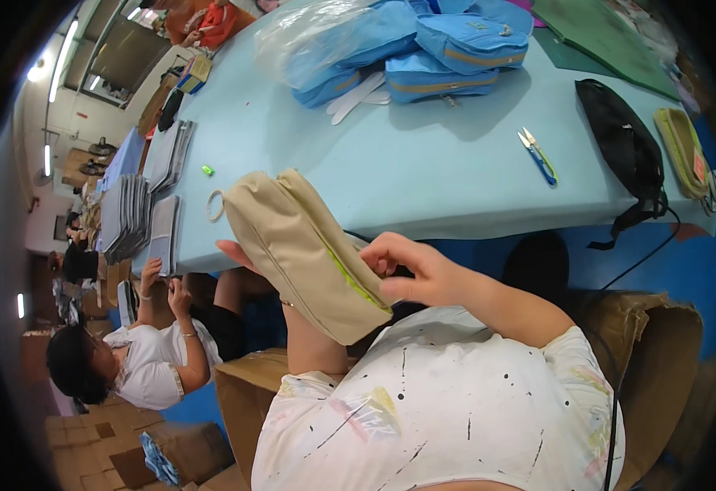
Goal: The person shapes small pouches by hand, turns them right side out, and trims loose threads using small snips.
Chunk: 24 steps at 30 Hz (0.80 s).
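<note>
Beige pouch (305,254) gripped underneath by left hand (239,255); right hand (411,270) pinched closed at zipper end; zipper seemingly closed, thread snips (537,153) untouched.

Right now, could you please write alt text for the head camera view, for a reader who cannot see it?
A person holds a beige zipped pouch at a light blue table, the left hand under it and the right hand at its yellow-green zipper. On the table lie blue pouches, small scissors, a black bag and stacks of grey pieces.
</note>
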### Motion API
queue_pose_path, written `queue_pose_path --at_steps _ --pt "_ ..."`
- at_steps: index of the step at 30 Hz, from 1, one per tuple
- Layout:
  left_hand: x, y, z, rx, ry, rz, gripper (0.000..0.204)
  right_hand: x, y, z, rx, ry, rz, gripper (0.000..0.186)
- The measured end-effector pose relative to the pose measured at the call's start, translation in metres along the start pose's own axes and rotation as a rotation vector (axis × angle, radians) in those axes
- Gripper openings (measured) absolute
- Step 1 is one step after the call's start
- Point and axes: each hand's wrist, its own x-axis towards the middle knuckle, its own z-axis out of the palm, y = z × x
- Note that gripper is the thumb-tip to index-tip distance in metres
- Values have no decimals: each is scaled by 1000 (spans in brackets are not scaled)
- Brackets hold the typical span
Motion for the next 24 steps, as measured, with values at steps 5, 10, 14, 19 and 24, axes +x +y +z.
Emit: queue_pose_path --at_steps 5,10,14,19,24 --pt "-13 16 3 69 147 139 77 -3 9 29 -558 16 -476 43" --pt "-22 33 17 90 155 258 75 8 2 46 -765 -22 -756 38" --pt "-18 37 22 68 134 345 73 15 5 56 -905 12 -917 38" --pt "3 34 26 4 73 421 71 16 7 55 -906 13 -963 39" --pt "23 15 24 -112 42 446 69 17 13 49 -894 -13 -963 38"
